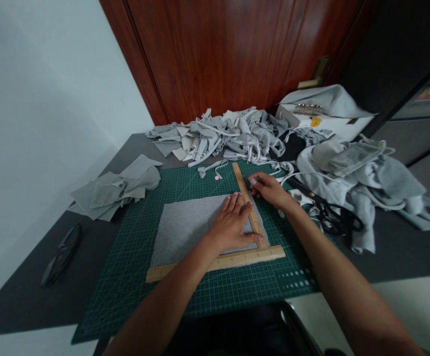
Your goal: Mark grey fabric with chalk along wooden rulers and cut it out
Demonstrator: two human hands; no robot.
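A grey piece of fabric (185, 222) lies flat on a green cutting mat (133, 267). Two wooden rulers meet in an L over it: one ruler (244, 257) runs along its near edge, the other ruler (239, 175) along its right side. My left hand (233, 222) rests flat on the fabric with its fingers spread, its fingertips and thumb touching the upright ruler. Just right of that ruler, over the fabric's far right corner, my right hand (268, 188) pinches a small pale bluish piece (252, 181). Its exact kind is too small to tell.
Black-handled scissors (333, 215) lie to the right beside heaped grey cloth (381, 173). Fabric scraps (237, 133) pile along the back near a white box (333, 123). Cut pieces (114, 190) and eyeglasses (62, 254) lie at left. A pink round bit (216, 177) sits on the mat.
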